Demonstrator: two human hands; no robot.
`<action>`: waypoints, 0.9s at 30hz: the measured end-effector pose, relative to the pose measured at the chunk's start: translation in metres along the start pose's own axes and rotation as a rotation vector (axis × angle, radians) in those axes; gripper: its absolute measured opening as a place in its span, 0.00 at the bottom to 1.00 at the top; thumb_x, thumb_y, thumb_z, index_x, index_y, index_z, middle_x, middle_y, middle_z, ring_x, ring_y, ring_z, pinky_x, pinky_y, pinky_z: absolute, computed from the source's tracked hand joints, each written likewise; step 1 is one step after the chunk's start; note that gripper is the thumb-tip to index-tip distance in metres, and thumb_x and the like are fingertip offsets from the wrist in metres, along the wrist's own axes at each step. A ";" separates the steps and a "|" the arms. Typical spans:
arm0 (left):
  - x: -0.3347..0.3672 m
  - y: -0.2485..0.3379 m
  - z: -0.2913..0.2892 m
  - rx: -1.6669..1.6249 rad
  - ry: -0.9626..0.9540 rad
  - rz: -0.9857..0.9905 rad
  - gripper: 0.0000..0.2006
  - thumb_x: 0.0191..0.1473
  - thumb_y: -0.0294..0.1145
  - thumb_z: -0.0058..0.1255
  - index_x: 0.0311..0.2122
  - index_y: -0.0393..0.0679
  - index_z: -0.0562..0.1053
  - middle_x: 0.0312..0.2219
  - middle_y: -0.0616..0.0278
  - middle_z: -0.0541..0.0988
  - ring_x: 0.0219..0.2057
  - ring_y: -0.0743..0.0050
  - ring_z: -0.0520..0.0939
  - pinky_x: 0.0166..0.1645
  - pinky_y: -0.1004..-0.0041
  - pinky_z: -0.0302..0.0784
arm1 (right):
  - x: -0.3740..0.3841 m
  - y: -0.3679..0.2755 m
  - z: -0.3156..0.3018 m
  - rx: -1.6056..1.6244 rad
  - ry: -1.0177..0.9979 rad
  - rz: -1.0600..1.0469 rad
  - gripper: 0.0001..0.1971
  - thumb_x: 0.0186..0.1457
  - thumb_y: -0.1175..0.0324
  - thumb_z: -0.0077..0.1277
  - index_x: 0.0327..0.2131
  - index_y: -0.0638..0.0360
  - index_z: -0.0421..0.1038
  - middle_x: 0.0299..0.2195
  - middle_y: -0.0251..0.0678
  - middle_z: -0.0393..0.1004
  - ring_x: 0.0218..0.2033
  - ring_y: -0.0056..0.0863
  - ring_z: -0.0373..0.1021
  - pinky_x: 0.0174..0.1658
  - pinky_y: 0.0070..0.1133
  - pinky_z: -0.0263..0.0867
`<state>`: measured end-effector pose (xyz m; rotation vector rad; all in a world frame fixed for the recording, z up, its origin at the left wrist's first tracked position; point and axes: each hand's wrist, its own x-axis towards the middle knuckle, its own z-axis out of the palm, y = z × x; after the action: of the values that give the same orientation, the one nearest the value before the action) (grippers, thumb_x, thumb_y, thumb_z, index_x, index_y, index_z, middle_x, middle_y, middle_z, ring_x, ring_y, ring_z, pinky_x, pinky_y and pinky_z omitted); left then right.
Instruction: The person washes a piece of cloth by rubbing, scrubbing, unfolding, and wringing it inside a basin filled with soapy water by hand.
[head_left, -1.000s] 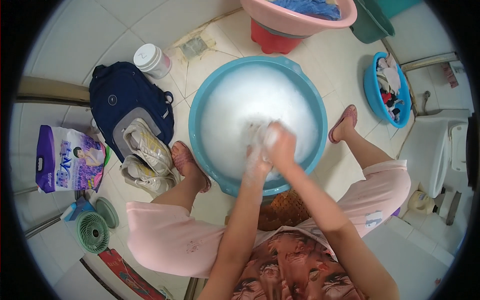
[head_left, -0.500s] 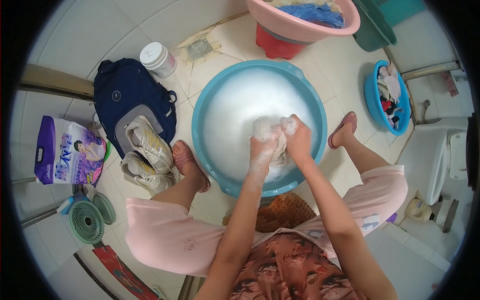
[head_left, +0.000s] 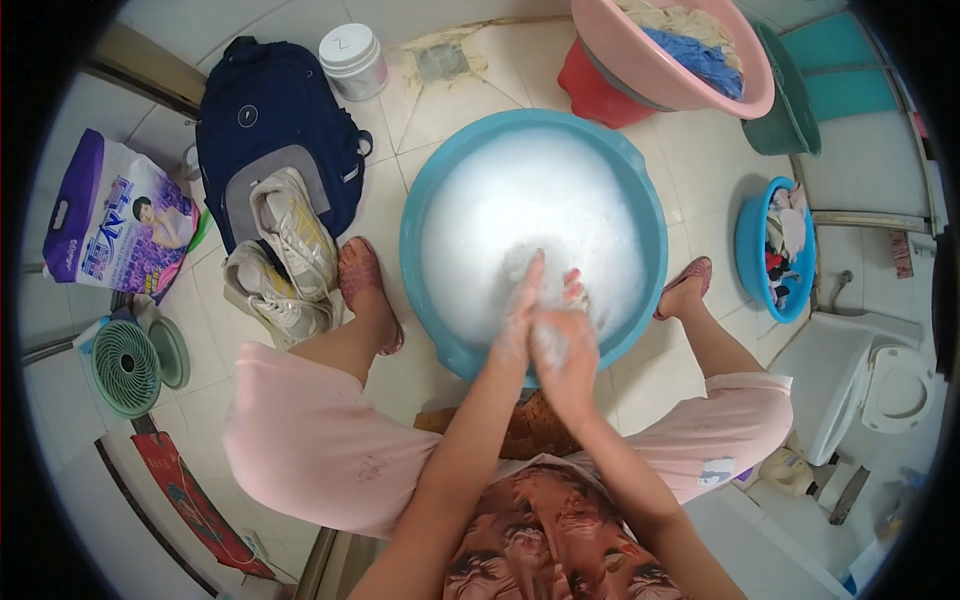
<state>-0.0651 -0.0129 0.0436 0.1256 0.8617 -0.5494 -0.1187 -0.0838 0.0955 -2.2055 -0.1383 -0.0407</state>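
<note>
A wide blue basin (head_left: 414, 290) stands on the floor between my feet, full of white suds (head_left: 520, 190). Over its near part, my left hand (head_left: 520, 315) is held up with its fingers straight. My right hand (head_left: 567, 350) lies against it, palm turned inward, with fingertips showing past its edge. Foam clings to both hands and to the left wrist. I see no cloth between them. A greyish, churned patch of foam (head_left: 520, 258) lies just beyond the fingertips, and whatever is under the suds is hidden.
A pair of white shoes (head_left: 295, 225) leans on a navy backpack (head_left: 275, 120) at left, near a purple detergent bag (head_left: 120, 215). A white tub (head_left: 353, 62) stands beyond. A pink basin (head_left: 668, 50) with cloth and a small blue basin (head_left: 752, 250) with laundry are at right.
My hands have let go of the wet, pale cloth they were squeezing, which is out of sight now. They have come together nearer to me, and the view has shifted.
</note>
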 end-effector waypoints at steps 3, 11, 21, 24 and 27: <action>0.014 -0.006 -0.010 0.019 0.008 0.139 0.25 0.56 0.50 0.37 0.50 0.40 0.62 0.46 0.58 0.68 0.48 0.67 0.68 0.50 0.69 0.66 | -0.010 0.006 0.007 -0.147 -0.110 -0.109 0.09 0.39 0.70 0.54 0.29 0.52 0.73 0.26 0.39 0.68 0.29 0.41 0.66 0.34 0.28 0.63; 0.029 0.005 -0.026 0.093 0.148 0.291 0.14 0.57 0.38 0.40 0.44 0.40 0.67 0.41 0.59 0.73 0.41 0.70 0.75 0.44 0.73 0.74 | 0.014 0.018 0.022 -0.150 -0.018 0.048 0.10 0.45 0.71 0.51 0.34 0.55 0.74 0.27 0.43 0.70 0.30 0.40 0.68 0.37 0.27 0.62; 0.031 -0.008 -0.022 0.012 -0.073 0.373 0.12 0.56 0.37 0.42 0.42 0.43 0.67 0.33 0.64 0.72 0.35 0.73 0.75 0.37 0.73 0.74 | 0.060 0.020 0.017 -0.031 0.104 0.073 0.11 0.41 0.71 0.55 0.32 0.55 0.74 0.26 0.42 0.71 0.28 0.41 0.69 0.32 0.29 0.63; 0.033 0.018 -0.026 0.138 0.037 0.284 0.14 0.56 0.42 0.42 0.40 0.43 0.68 0.27 0.67 0.72 0.32 0.76 0.74 0.38 0.78 0.73 | 0.014 -0.014 0.012 -0.075 -0.031 -0.076 0.10 0.41 0.70 0.54 0.32 0.58 0.73 0.27 0.43 0.72 0.29 0.39 0.69 0.34 0.27 0.64; 0.033 -0.012 -0.035 0.051 -0.162 0.468 0.14 0.51 0.41 0.50 0.40 0.46 0.68 0.30 0.67 0.72 0.33 0.76 0.74 0.37 0.75 0.73 | 0.033 0.023 0.015 -0.039 0.109 0.017 0.09 0.44 0.70 0.51 0.32 0.59 0.72 0.28 0.45 0.72 0.30 0.40 0.70 0.35 0.27 0.64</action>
<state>-0.0780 -0.0252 -0.0032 0.3159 0.6315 -0.1393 -0.0833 -0.0825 0.0713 -2.2376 -0.0585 -0.1553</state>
